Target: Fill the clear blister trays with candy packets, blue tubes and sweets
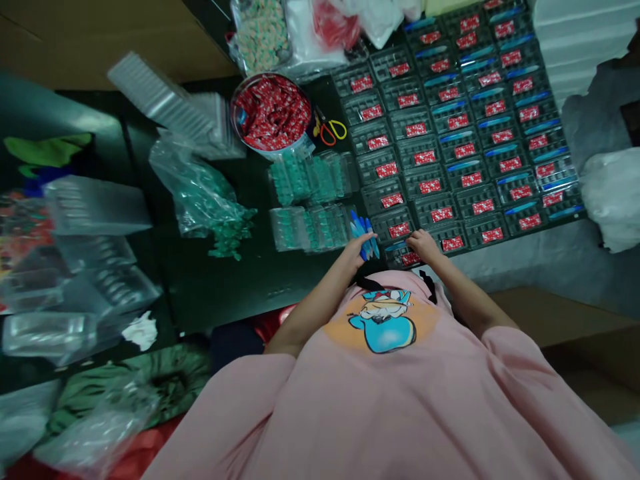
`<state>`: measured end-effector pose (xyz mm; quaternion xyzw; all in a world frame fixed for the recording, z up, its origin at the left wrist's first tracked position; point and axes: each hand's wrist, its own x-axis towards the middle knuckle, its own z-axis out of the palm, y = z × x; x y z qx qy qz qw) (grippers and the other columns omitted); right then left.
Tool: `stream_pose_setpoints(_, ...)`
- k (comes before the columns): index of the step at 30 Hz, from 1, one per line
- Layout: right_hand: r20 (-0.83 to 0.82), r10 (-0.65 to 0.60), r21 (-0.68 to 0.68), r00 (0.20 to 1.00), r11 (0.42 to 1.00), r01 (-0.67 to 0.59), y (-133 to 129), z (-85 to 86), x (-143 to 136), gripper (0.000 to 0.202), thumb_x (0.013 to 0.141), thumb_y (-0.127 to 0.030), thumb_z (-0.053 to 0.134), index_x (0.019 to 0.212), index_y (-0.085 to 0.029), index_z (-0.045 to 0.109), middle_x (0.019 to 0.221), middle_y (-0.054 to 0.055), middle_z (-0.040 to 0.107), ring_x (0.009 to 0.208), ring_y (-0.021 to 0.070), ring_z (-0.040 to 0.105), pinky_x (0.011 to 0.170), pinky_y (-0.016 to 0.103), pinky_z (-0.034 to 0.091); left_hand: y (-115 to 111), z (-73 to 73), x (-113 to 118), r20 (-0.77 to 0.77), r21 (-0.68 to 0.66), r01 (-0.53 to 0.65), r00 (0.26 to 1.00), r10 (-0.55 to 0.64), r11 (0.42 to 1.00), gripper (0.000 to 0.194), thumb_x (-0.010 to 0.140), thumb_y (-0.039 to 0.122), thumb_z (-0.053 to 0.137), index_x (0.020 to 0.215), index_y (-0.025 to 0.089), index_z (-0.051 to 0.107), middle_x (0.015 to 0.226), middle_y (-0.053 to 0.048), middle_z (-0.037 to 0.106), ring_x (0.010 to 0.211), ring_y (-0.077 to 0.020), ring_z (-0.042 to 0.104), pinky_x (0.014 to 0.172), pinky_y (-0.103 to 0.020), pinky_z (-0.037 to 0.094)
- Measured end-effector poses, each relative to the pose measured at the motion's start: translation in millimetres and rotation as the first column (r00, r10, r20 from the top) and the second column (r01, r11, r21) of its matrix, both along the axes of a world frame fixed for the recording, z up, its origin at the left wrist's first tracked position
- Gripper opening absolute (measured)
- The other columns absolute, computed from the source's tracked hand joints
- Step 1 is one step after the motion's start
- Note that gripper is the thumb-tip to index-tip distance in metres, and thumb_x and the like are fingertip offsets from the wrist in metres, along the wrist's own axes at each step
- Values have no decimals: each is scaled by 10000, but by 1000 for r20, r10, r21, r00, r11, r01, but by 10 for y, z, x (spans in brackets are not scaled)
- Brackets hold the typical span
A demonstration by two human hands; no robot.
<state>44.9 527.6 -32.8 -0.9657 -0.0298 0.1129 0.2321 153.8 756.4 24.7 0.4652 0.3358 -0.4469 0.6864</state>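
My left hand (361, 248) is closed around a bunch of blue pens (367, 235) at the near edge of the table. Just to its right, my right hand (423, 245) rests over the nearest row of clear trays, its fingertips beside a blue pen (396, 246) lying in the corner tray; whether they pinch anything is too small to tell. The trays stand in a grid, each with a red patterned packet (442, 214). Blue pens lie in many trays of the right-hand columns, while most left-hand trays show only the packet.
A round tub (306, 143) of red packets stands beyond green-filled clear trays (290, 230). Scissors (327, 132) lie beside it. Left are a bag of green pieces (193, 183) and stacked clear trays (97, 205). A cardboard box (575, 320) is at right.
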Motion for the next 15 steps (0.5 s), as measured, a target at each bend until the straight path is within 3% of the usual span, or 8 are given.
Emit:
stream_pose_setpoints(2, 25, -142, 130, 990, 982, 137, 92, 41, 9, 173, 900, -235, 541, 869, -180, 702, 903, 106, 631, 880, 223, 510, 830, 352, 392, -43, -27, 21, 50, 5, 8, 999, -8, 1000, 78, 748, 147, 691, 817, 115, 673, 652, -32, 692, 519, -110, 600, 510, -224, 471)
stream_pose_setpoints(4, 13, -321, 352, 947, 888, 296, 256, 87, 63, 177, 898, -304, 537, 888, -188, 672, 921, 84, 643, 875, 203, 542, 838, 344, 420, -95, -49, 35, 92, 4, 24, 995, -24, 1000, 78, 741, 118, 688, 818, 109, 681, 660, -46, 694, 536, -123, 604, 539, -243, 482)
stream_pose_setpoints(7, -185, -429, 665, 884, 608, 434, 562, 143, 216, 252, 803, -440, 613, 904, -210, 600, 861, 25, 649, 813, 171, 590, 773, 312, 471, -181, -81, 45, 110, 2, 37, 993, -37, 999, 103, 722, 92, 694, 819, 126, 687, 624, -35, 671, 540, -131, 602, 571, -257, 494)
stream_pose_setpoints(9, -315, -417, 747, 853, 445, 493, 721, 162, 330, 331, 699, -465, 673, 882, -218, 552, 783, -11, 634, 762, 159, 604, 730, 297, 486, -227, -102, 52, 121, 7, 42, 992, -43, 999, 117, 710, 85, 701, 815, 134, 688, 628, -35, 668, 557, -137, 613, 587, -256, 497)
stream_pose_setpoints(10, -356, -419, 758, 835, 393, 521, 772, 166, 382, 354, 663, -461, 685, 876, -221, 534, 749, -25, 621, 739, 154, 606, 718, 294, 489, -242, -113, 58, 125, 6, 50, 991, -50, 999, 127, 702, 84, 708, 817, 133, 690, 642, -39, 673, 574, -141, 623, 601, -256, 500)
stream_pose_setpoints(12, -397, -437, 761, 807, 336, 556, 811, 173, 468, 369, 641, -446, 676, 892, -223, 522, 716, -41, 603, 701, 142, 599, 703, 288, 488, -252, -136, 79, 126, -7, 75, 989, -73, 997, 165, 681, 88, 732, 837, 127, 695, 679, -51, 688, 616, -151, 642, 633, -260, 509)
stream_pose_setpoints(15, -406, -431, 768, 806, 316, 556, 775, 186, 566, 406, 645, -419, 668, 968, -211, 536, 706, -50, 590, 669, 127, 582, 676, 270, 478, -227, -185, 137, 124, -36, 110, 987, -105, 993, 230, 669, 118, 757, 891, 135, 701, 717, -60, 700, 655, -163, 654, 661, -278, 522)
